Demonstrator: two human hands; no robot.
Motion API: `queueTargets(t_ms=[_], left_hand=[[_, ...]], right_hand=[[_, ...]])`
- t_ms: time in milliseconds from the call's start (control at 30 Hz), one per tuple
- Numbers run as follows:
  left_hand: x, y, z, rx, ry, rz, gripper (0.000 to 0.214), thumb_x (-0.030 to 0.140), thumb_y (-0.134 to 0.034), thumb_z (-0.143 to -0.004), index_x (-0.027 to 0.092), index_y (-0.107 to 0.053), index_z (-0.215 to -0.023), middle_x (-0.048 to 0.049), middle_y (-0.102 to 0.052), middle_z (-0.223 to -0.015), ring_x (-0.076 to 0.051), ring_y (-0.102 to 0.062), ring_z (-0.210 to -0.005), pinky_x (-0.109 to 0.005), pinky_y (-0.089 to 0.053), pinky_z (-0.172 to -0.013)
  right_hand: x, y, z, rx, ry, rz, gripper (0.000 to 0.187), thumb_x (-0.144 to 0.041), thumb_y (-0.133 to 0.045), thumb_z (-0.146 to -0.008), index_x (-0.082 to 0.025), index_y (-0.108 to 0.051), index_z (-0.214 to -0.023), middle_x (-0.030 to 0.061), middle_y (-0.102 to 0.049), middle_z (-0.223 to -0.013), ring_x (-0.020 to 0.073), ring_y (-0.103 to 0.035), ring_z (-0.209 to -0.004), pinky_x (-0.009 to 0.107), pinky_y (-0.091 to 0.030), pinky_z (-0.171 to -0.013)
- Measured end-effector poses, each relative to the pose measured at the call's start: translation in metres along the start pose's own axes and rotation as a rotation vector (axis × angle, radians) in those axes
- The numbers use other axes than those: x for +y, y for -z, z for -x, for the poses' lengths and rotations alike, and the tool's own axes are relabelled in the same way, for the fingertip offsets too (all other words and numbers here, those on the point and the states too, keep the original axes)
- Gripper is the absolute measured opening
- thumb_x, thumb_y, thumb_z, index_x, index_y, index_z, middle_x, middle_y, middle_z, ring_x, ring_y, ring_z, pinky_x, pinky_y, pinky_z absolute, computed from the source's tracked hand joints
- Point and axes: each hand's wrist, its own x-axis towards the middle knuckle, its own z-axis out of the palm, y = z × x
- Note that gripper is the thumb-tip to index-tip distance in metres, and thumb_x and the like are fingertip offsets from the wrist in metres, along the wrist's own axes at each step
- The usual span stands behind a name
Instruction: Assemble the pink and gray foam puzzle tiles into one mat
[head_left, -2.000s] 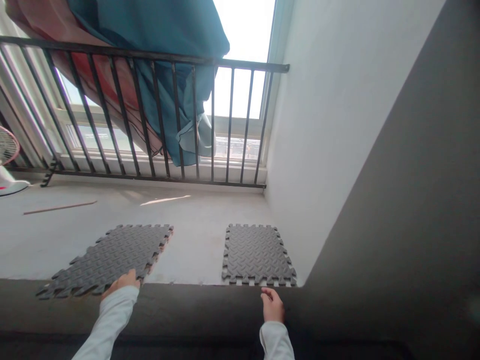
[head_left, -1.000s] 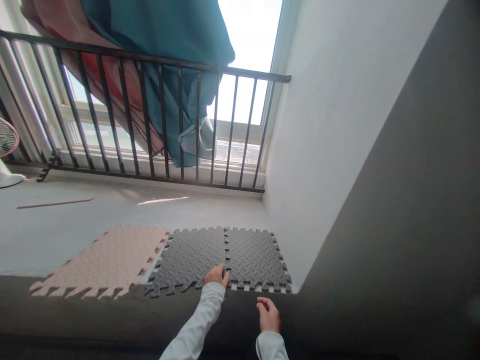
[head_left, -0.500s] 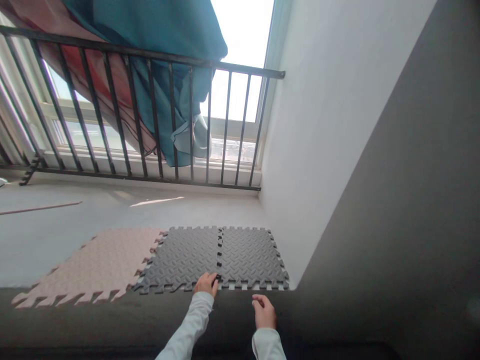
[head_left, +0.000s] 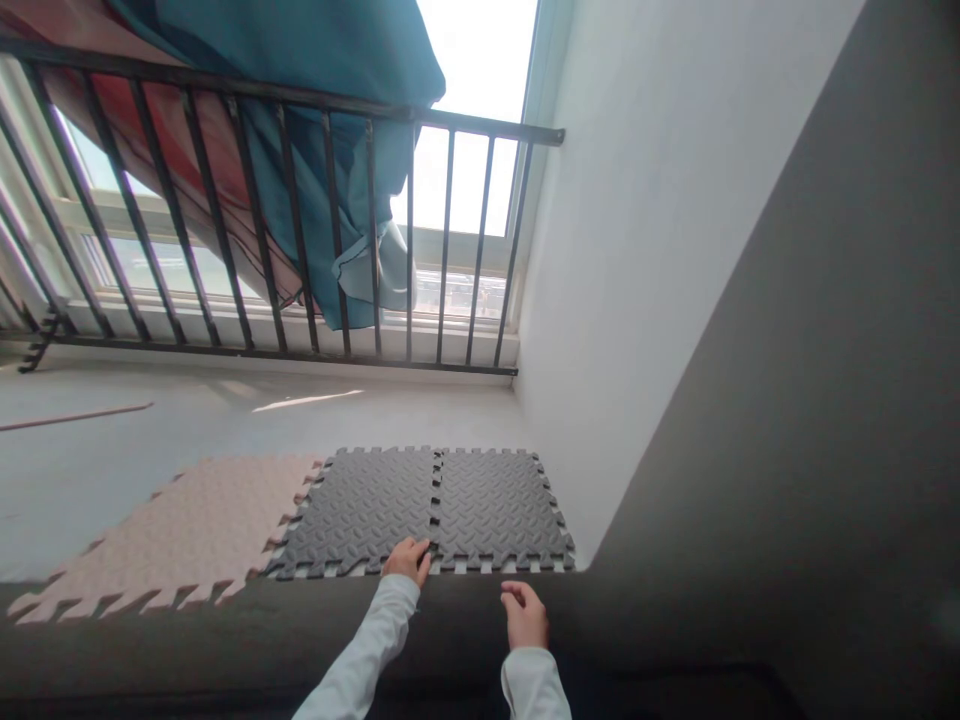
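On the white ledge (head_left: 90,450), from left to right, three toothed tiles lie in a row: first the pink tile (head_left: 195,520), its near teeth jutting past the ledge's near edge, its right side close to its neighbour but apparently not locked in; whether the two touch is hard to tell. Next comes the left gray tile (head_left: 367,510), lined up with the right gray tile (head_left: 499,505) near the wall (head_left: 637,300). Their teeth meet along the seam (head_left: 436,490), yet dark gaps show there, so this joint looks only partly closed, and the pink side not joined. The left hand (head_left: 406,560), half curled, rests at the near end of the seam; whether it pinches an edge cannot be told. The right hand (head_left: 526,615), apart from it, hangs just beside the ledge's near edge, loosely curled, thumb and forefinger slightly parted, nothing visible between them
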Motion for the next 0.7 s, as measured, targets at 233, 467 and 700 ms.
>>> queueTargets(t_ms=[233, 467, 700], left_hand=[[-0.004, 0.003, 0.001, -0.013, -0.047, 0.002, 0.031, 0.023, -0.041, -0.078, 0.023, -0.066, -0.097, -0.0045, -0.063, -0.085, -0.013, -0.059, -0.084, -0.02, -0.044, -0.078], [-0.01, 0.0, 0.002, -0.006, -0.087, 0.016, 0.029, 0.024, -0.043, -0.077, 0.024, -0.067, -0.094, -0.0045, -0.064, -0.084, -0.013, -0.059, -0.083, -0.02, -0.045, -0.076], [-0.011, 0.007, -0.006, -0.104, -0.077, 0.034, 0.029, 0.025, -0.043, -0.077, 0.024, -0.066, -0.095, -0.0046, -0.063, -0.087, -0.013, -0.058, -0.084, -0.021, -0.043, -0.078]], right_hand=[[-0.002, 0.001, 0.0, -0.02, -0.004, -0.014, 0.016, -0.027, -0.048, -0.052, -0.021, -0.062, -0.059, 0.0008, -0.066, -0.063, 0.0175, -0.059, -0.064, 0.025, -0.044, -0.064], [0.0, -0.003, -0.002, -0.016, 0.004, -0.046, 0.016, -0.027, -0.048, -0.052, -0.021, -0.061, -0.059, 0.001, -0.065, -0.063, 0.0174, -0.059, -0.064, 0.025, -0.044, -0.065], [-0.002, -0.001, 0.0, -0.006, 0.008, -0.039, 0.017, -0.027, -0.048, -0.052, -0.021, -0.062, -0.059, 0.0015, -0.066, -0.063, 0.0178, -0.059, -0.064, 0.025, -0.044, -0.065]])
